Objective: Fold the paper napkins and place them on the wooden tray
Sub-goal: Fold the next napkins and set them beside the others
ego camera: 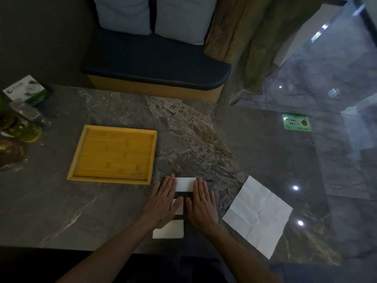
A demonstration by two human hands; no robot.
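A white paper napkin (184,183), folded into a narrow strip, lies on the dark stone table in front of me. My left hand (165,203) and my right hand (202,203) rest flat on it, palms down, fingers together, side by side. The hands hide much of the strip; its far end and near end (169,230) show. A second napkin (259,216) lies unfolded with crease lines to the right, near the table's edge. The wooden tray (81,158) sits to the upper left of my hands with nothing in it.
Glass jars and gold lids (18,135) stand at the table's left edge, with a white and green card (26,88) behind them. A green sticker (296,122) is at the far right. A cushioned bench (155,66) stands beyond the table.
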